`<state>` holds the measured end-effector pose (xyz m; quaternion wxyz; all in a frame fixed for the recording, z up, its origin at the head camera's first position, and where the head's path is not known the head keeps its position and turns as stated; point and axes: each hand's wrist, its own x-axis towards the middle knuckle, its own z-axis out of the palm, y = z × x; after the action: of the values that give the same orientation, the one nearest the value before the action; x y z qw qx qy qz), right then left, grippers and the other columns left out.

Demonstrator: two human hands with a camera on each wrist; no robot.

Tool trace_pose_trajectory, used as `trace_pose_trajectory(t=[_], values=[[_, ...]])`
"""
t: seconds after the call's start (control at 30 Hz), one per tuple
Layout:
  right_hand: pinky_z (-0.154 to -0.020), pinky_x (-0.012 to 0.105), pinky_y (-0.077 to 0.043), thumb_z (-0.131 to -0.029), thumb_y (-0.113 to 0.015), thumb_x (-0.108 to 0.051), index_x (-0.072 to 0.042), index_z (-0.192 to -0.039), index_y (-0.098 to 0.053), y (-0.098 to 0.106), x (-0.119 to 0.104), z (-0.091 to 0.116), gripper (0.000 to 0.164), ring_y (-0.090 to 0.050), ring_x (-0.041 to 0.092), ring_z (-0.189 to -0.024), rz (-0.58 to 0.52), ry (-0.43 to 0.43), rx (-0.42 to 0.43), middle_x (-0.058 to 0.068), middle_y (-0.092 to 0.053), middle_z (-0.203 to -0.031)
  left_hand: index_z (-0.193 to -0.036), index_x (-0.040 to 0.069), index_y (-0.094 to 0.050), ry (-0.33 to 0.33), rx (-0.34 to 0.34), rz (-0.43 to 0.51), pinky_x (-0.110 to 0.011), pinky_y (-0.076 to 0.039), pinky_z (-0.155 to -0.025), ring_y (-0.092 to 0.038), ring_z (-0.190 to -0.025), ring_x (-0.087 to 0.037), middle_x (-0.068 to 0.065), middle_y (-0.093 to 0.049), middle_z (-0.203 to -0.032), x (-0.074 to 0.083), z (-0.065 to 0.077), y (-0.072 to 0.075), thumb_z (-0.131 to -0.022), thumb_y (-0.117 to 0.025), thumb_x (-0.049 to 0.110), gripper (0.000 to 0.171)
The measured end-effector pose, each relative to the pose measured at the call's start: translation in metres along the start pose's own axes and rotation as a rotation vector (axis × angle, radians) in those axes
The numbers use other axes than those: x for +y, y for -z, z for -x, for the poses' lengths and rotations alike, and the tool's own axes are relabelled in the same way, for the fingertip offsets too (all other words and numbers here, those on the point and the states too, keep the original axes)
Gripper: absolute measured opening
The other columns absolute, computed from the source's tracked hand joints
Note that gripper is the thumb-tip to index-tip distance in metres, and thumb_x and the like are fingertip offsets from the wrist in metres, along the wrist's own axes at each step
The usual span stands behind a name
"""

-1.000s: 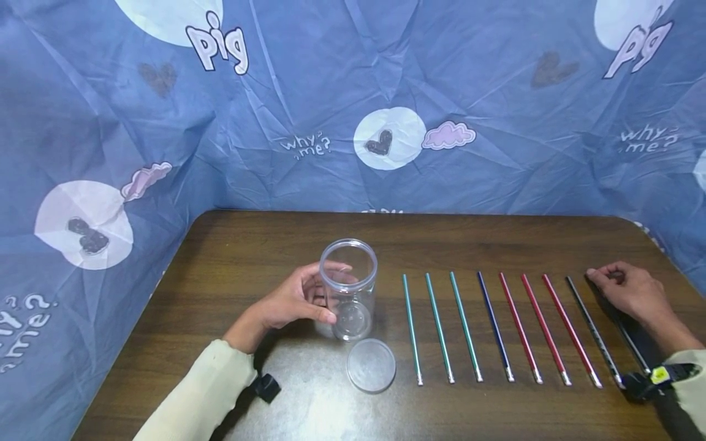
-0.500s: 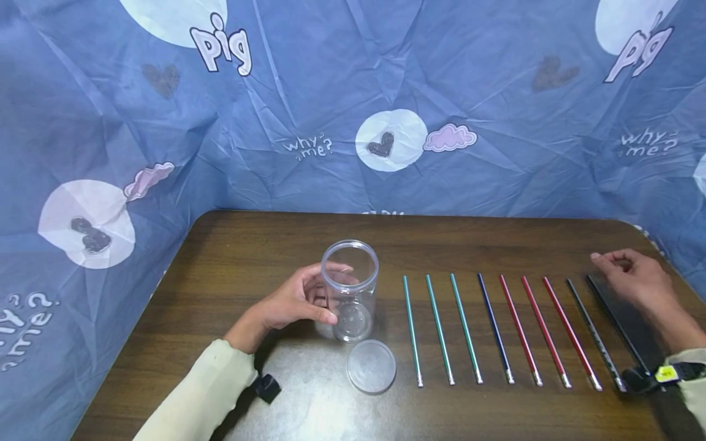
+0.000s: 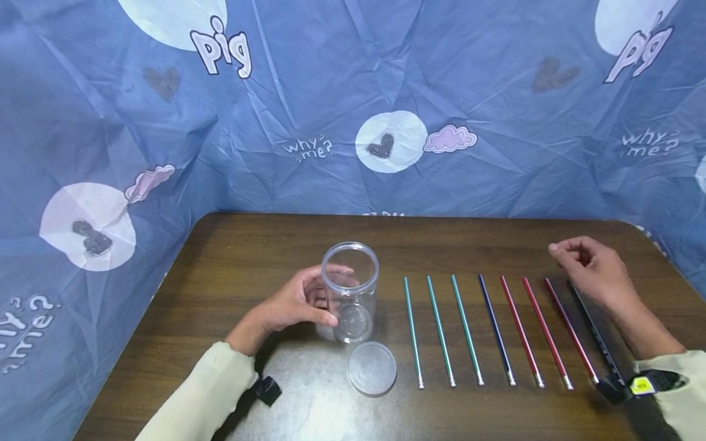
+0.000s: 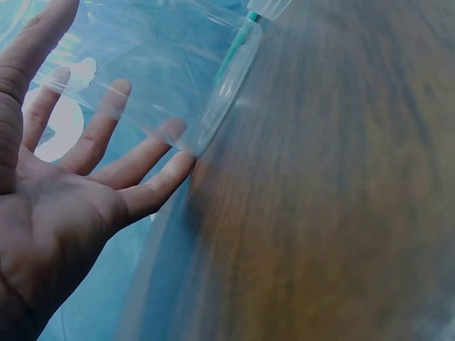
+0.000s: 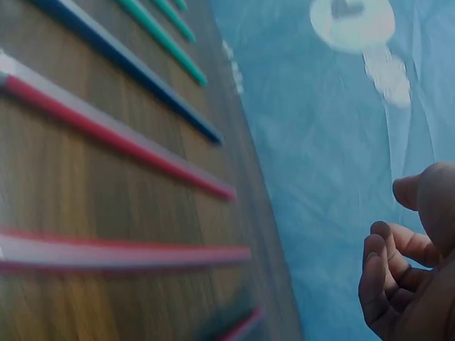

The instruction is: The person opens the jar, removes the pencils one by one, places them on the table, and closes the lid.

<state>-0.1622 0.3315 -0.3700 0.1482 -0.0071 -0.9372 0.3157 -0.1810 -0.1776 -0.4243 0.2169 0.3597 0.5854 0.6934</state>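
Observation:
My left hand (image 3: 295,300) holds the clear plastic jar (image 3: 361,300) from its left side, thumb in front and fingers behind. The jar stands upright and uncapped. In the left wrist view, the fingers (image 4: 99,135) spread along the jar's wall. My right hand (image 3: 598,272) hovers over the far ends of the rightmost pencils, fingers loosely curled with nothing between them. Near it lie a red pencil (image 3: 568,324) and a dark patterned pencil (image 3: 598,337). The right forearm hides the outermost black pencil. In the right wrist view, the thumb (image 5: 434,199) stands apart from the fingers.
A round clear lid (image 3: 372,369) lies in front of the jar. Right of it, three green pencils (image 3: 437,331), a blue pencil (image 3: 496,331) and more red pencils (image 3: 521,331) lie in a spaced row. Blue printed cloth (image 3: 309,79) hangs behind the wooden table (image 3: 265,239).
My right hand has left the far end of the outermost black pencil, lifted a little and moved left over the row. The left hand and the jar keep their place.

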Motion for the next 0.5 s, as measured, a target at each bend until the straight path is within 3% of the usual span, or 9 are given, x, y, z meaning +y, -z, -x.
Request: trace_pose_trajectory(t=[0.17, 0.5], values=[[-0.052, 0.024, -0.038, -0.100, -0.061, -0.028, -0.001, -0.103, -0.063, -0.018, -0.026, 0.010, 0.028, -0.047, 0.005, -0.066, -0.073, 0.054, -0.034, -0.002, -0.057, -0.076, -0.141, -0.013, -0.036, -0.011, 0.016, -0.037, -0.035, -0.057, -0.083, -0.064, -0.105, -0.032, -0.022, -0.059, -0.133, 0.001, 0.000, -0.001, -0.074, -0.081, -0.005, 0.080], [-0.048, 0.024, -0.043, -0.099, -0.063, -0.020, -0.002, -0.102, -0.063, -0.049, -0.061, 0.032, 0.018, -0.051, 0.009, -0.063, -0.198, 0.148, -0.132, 0.008, -0.062, -0.079, -0.138, -0.013, -0.036, 0.000, 0.056, -0.054, -0.051, -0.053, -0.094, -0.062, -0.113, -0.033, -0.025, -0.058, -0.131, 0.002, -0.001, -0.004, -0.072, -0.083, -0.003, 0.081]])
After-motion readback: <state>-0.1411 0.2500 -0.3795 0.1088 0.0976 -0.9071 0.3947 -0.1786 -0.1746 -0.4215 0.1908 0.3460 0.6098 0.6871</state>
